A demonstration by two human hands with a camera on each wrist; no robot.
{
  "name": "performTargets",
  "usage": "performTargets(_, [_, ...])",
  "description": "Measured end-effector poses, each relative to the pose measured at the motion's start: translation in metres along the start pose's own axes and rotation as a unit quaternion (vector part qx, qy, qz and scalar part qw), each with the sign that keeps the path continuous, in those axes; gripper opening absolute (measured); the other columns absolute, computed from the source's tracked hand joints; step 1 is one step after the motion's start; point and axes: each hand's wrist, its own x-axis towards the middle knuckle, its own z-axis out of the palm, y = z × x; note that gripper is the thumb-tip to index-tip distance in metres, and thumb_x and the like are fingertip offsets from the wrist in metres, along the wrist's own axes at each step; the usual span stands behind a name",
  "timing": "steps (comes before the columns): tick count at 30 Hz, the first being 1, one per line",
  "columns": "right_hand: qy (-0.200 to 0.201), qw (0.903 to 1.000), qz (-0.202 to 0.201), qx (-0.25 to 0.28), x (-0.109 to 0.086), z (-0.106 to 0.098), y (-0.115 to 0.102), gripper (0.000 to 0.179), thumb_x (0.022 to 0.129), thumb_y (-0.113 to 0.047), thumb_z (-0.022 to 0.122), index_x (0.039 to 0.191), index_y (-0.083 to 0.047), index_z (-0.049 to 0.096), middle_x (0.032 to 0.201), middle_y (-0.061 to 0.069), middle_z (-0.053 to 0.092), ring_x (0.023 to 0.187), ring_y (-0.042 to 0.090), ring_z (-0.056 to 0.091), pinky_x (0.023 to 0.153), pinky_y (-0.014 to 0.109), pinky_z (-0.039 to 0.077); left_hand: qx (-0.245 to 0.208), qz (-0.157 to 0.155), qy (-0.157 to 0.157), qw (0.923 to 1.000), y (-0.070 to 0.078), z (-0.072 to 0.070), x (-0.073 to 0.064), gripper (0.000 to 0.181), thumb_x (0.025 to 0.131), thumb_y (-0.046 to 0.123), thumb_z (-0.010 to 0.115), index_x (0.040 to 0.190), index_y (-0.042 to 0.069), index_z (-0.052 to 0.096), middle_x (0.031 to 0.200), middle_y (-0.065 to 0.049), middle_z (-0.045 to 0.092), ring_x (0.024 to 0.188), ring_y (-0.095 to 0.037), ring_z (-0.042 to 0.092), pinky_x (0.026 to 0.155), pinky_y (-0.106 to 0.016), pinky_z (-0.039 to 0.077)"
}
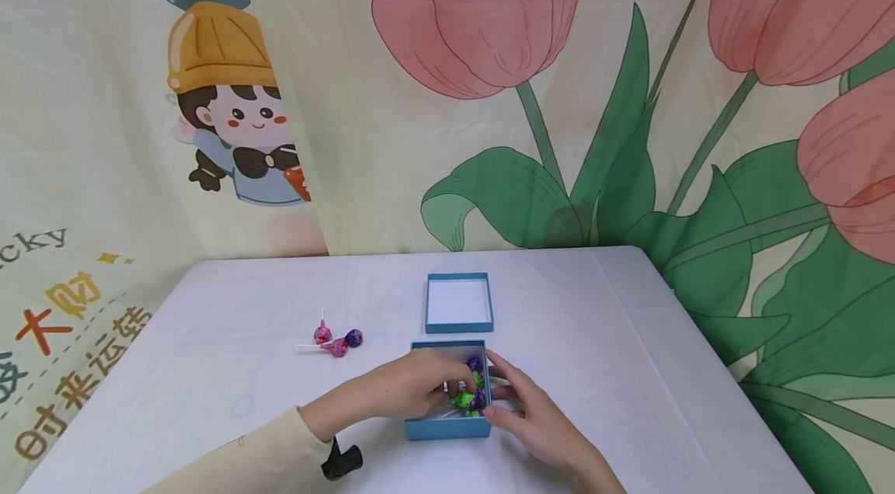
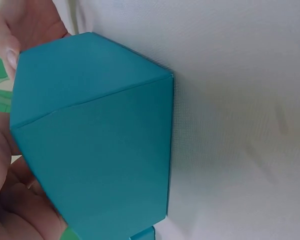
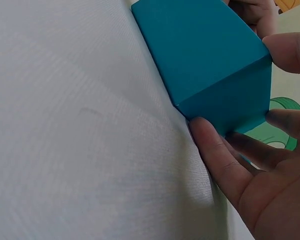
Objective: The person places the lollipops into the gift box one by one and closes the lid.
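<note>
Left hand among the lollipops, right hand at the box wall.
Left of the left hand (image 1: 419, 381), and a little farther out, three loose lollipops (image 1: 339, 346) lie on the desk (image 1: 210, 370). The left hand reaches over the box (image 1: 447, 429), fingers bent down inside; whether they pinch anything I cannot tell. The boxed lollipops (image 1: 464, 399) sit at and to the right of those fingers. Beyond both hands lies the lid (image 1: 459, 301), inner side up. The right hand (image 1: 527, 408) has thumb and fingers apart, touching the box's right side. The step appears to be handling lollipops inside the box, with the right hand steadying it; the next move likely calls for raising the left fingers clear of the wall without tipping the box.
</note>
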Motion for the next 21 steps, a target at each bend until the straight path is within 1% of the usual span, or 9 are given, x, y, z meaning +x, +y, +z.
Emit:
performTargets(5, [0.005,1.0,0.004,0.003,-0.0004,0.0,-0.0016,0.078,0.104,-0.035,0.068,0.169,-0.03,0.026,0.166,0.017,0.04,0.137,0.033,0.057,0.108,0.058,0.051,0.019,0.016,0.0,0.9997,-0.0023,0.0025,0.0014,0.036,0.094,-0.011,0.069,0.113,0.018,0.076,0.095,0.008,0.073,0.085,-0.003,0.064,0.081,-0.015,0.054])
performTargets(10, [0.004,1.0,0.006,0.005,-0.0002,0.0001,-0.002,0.077,0.104,-0.036,0.068,0.169,-0.03,0.026,0.166,0.017,0.039,0.137,0.033,0.057,0.108,0.057,0.052,0.041,0.034,0.003,0.9985,-0.0035,0.0038,0.0021,0.033,0.093,-0.01,0.071,0.111,0.017,0.076,0.094,0.006,0.072,0.083,-0.005,0.062,0.078,-0.015,0.053])
performTargets(12, [0.003,1.0,0.004,0.004,0.0,0.0,-0.0016,0.077,0.104,-0.036,0.068,0.169,-0.03,0.026,0.166,0.017,0.039,0.137,0.033,0.057,0.108,0.057,0.052,0.045,0.036,0.002,0.9983,-0.004,0.0043,0.0024,0.033,0.092,-0.01,0.071,0.111,0.017,0.075,0.093,0.005,0.072,0.082,-0.005,0.061,0.077,-0.015,0.053])
performTargets(16, [0.003,1.0,0.004,0.006,0.0001,0.0003,-0.0007,0.077,0.104,-0.035,0.068,0.169,-0.03,0.026,0.166,0.017,0.039,0.137,0.033,0.057,0.108,0.057,0.052,0.051,0.032,-0.002,0.9982,-0.004,0.005,0.0031,0.033,0.091,-0.01,0.072,0.11,0.018,0.074,0.091,0.005,0.07,0.08,-0.006,0.059,0.074,-0.015,0.051])
performTargets(21, [0.002,1.0,0.009,0.001,0.0004,0.0021,-0.0012,0.077,0.104,-0.037,0.067,0.169,-0.029,0.026,0.166,0.018,0.04,0.137,0.035,0.057,0.107,0.057,0.053,0.056,0.017,-0.015,0.9982,-0.0027,0.0052,0.0025,0.033,0.091,-0.008,0.074,0.11,0.019,0.073,0.087,0.005,0.068,0.076,-0.004,0.054,0.068,-0.016,0.048])
